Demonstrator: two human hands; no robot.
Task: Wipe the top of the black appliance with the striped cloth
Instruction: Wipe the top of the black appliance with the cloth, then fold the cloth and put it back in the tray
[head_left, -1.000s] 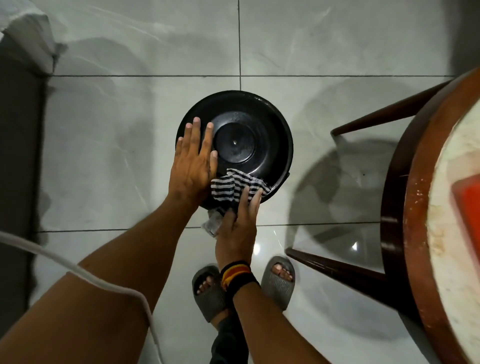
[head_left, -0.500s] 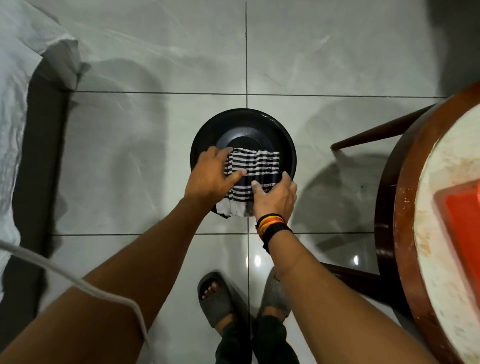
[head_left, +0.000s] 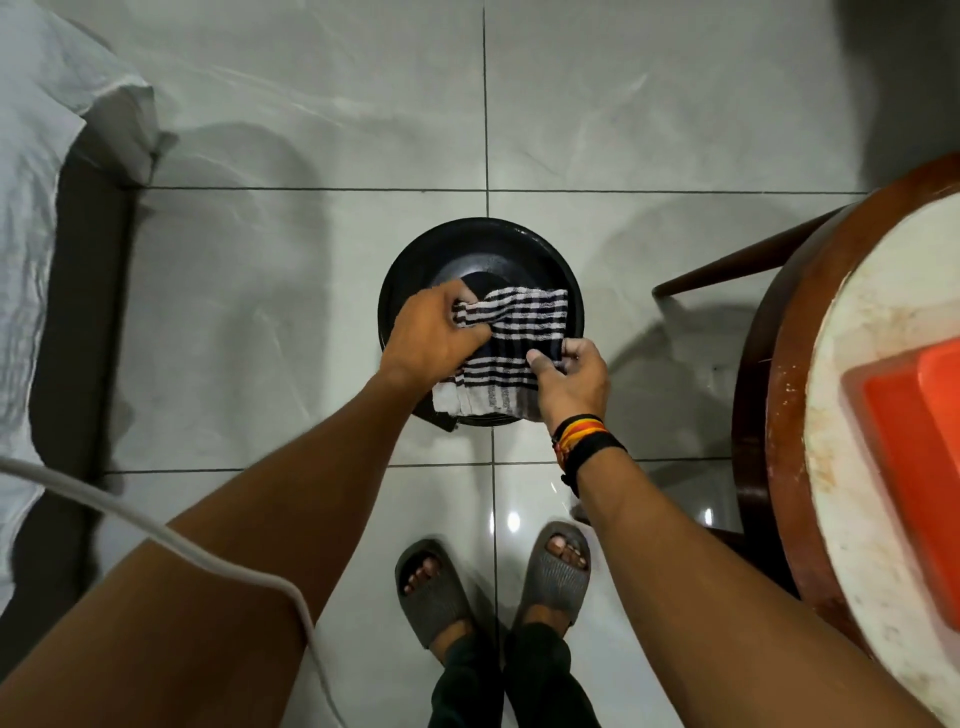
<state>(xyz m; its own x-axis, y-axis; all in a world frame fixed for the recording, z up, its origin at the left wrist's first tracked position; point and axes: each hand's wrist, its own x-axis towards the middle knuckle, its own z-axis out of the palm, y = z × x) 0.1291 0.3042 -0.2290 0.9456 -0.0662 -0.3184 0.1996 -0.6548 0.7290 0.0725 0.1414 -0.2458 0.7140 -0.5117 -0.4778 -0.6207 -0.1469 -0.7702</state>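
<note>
A round black appliance (head_left: 483, 249) stands on the tiled floor in front of my feet. The black-and-white striped cloth (head_left: 519, 332) lies spread over the near half of its top, its pale end hanging over the front rim. My left hand (head_left: 431, 338) grips the cloth's left edge, bunching it. At the cloth's right edge, my right hand (head_left: 571, 379), with bands on the wrist, pinches the fabric. The far part of the top is bare and glossy.
A round wooden table (head_left: 779, 415) with a worn white top and a red tray (head_left: 914, 467) stands close on the right. A bed with white sheet (head_left: 31, 234) lies at the left. A white cable (head_left: 156, 535) crosses my left arm. My sandalled feet (head_left: 556, 566) stand just behind.
My left hand went from resting flat on the appliance to gripping the cloth. Both hands spread the cloth up over the top, and my right hand shifted to its right edge.
</note>
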